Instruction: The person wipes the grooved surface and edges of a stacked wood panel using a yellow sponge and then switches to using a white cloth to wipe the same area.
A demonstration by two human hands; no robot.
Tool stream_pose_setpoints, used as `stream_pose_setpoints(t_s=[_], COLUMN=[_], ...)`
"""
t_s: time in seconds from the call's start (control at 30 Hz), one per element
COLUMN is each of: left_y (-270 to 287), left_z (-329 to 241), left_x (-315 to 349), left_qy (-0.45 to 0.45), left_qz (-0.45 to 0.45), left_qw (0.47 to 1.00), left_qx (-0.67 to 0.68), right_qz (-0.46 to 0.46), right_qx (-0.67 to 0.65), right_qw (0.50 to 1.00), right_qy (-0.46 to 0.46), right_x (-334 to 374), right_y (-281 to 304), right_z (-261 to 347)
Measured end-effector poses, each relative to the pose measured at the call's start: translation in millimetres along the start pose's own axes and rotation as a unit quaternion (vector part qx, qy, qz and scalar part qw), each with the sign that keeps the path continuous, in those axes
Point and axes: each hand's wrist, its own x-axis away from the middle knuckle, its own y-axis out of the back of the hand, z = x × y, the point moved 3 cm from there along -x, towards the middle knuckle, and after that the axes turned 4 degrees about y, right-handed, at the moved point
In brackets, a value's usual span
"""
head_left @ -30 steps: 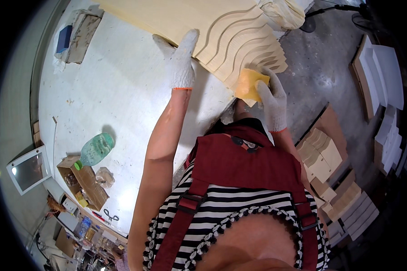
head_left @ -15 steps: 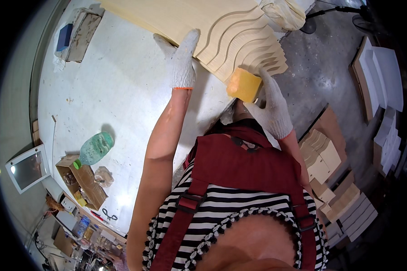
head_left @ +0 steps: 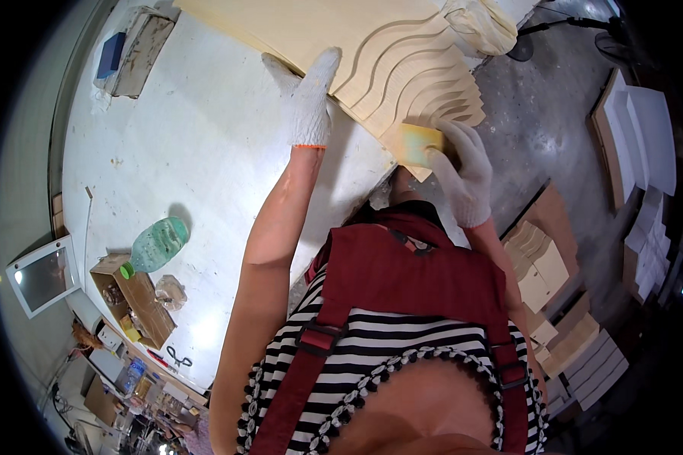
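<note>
A pale wooden panel [head_left: 357,45] with wavy stepped ridges lies across the far part of the white table, its near corner at the table's right edge. My left hand [head_left: 309,102], in a white knit glove with an orange cuff, grips the panel's near edge, thumb on top; the other fingers are partly hidden by the panel. My right hand [head_left: 467,167], gloved alike, is closed around a yellow sponge-like block [head_left: 420,144] at the panel's near right corner, beside the ridges. Whether the block touches the wood I cannot tell.
On the white table [head_left: 167,136] lie a green-tinted plastic bottle [head_left: 159,245], a cardboard box [head_left: 140,303], scissors [head_left: 178,356], and a worn block [head_left: 143,53] beside a blue one [head_left: 111,54]. A cream cloth bundle [head_left: 482,26] sits far right. Carved panels [head_left: 539,262] stand on the floor.
My right hand has turned the yellow block and brought it over the panel's near right corner. My left hand keeps its grip on the panel edge.
</note>
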Motion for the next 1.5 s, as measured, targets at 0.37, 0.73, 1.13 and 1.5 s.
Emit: stream_pose_setpoints(t_s=[0.37, 0.73, 1.13, 1.5], left_y=[1, -4, -3, -4], left_z=[0, -2, -1, 0], left_x=[2, 5, 1, 2], left_qy=[0.019, 0.014, 0.012, 0.006], left_qz=[-0.01, -0.018, -0.002, -0.014], left_qw=[1.0, 1.0, 1.0, 1.0], left_qx=[-0.017, -0.003, -0.007, 0.014], right_qz=[0.016, 0.034, 0.037, 0.012], right_qx=[0.124, 0.223, 0.203, 0.153], right_qw=[0.992, 0.974, 0.978, 0.988], right_qy=[0.03, 0.033, 0.02, 0.008], right_x=[-4, 6, -3, -11], right_y=[7, -25, -22, 3], right_z=[8, 17, 18, 23])
